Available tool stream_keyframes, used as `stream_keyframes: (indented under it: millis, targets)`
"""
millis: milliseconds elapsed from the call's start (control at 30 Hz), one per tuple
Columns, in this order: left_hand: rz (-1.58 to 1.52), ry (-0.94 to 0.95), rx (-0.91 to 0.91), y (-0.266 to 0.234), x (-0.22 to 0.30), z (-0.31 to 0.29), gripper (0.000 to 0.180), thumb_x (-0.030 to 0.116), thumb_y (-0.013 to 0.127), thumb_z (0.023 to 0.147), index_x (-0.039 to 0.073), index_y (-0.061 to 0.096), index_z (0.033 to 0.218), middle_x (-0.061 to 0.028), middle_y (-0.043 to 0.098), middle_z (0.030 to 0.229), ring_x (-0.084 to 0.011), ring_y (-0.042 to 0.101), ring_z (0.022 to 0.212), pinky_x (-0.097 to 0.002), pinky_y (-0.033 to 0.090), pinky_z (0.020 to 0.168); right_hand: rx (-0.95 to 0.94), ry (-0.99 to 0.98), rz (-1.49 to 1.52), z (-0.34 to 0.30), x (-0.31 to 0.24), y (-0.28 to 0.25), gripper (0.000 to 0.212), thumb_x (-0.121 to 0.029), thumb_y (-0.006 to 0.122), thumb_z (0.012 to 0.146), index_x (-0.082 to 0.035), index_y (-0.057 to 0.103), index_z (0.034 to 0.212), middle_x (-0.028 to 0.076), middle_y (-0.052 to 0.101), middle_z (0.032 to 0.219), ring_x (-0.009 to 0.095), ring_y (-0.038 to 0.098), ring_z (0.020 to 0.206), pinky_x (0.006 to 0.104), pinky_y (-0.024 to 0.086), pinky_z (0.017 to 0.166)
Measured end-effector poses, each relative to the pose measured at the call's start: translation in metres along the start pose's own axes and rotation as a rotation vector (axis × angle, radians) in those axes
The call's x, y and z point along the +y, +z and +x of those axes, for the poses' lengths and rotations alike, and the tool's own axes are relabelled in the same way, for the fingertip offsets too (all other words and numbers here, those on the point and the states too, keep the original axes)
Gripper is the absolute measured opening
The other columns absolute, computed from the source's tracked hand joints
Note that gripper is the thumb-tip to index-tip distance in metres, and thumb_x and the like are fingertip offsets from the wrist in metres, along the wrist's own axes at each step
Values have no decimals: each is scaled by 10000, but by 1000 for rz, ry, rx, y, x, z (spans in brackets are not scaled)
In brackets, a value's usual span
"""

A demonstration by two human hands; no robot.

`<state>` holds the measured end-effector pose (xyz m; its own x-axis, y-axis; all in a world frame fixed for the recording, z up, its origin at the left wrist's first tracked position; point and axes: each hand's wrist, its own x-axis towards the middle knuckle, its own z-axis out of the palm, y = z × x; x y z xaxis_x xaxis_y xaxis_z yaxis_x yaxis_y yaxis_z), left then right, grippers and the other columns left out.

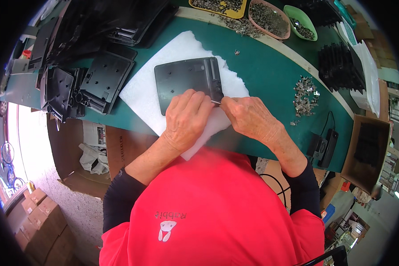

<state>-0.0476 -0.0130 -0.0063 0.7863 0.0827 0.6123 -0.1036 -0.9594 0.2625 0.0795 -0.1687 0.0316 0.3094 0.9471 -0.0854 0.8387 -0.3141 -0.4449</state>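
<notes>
A flat black plastic panel (181,80) with rounded corners and a raised strip along its right side lies on a white foam sheet (142,93). My left hand (188,117) is closed over the panel's near edge, fingers curled on its surface and thumb hidden. At the near right corner, my right hand (250,116) is closed, with thumb and index finger pinching a thin, shiny metal piece (216,102). That piece spans the small gap between my two hands. Its kind cannot be told, since most of it is covered by fingers.
Black plastic parts (104,80) are stacked at the left. Small metal pieces (306,96) lie heaped at the right, near a black device (327,146) with a cable. Beyond stand a yellow tray (235,14), a pink tray (284,35) and a green tray (312,37). An open cardboard box (66,159) sits below left.
</notes>
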Motion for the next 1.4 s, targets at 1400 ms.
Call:
stream_keyframes:
  millis: [1400]
  targets:
    - [-79,-148,-112,-3,-4,3,491,206,789,689,-49,610,1069,-201,545,1255,-281,572,952,-363,485,810,662,-125,173,26,-9,20,260,17,737,803,-28,674,1052,138,658,1077,321,658,941,369,550,784]
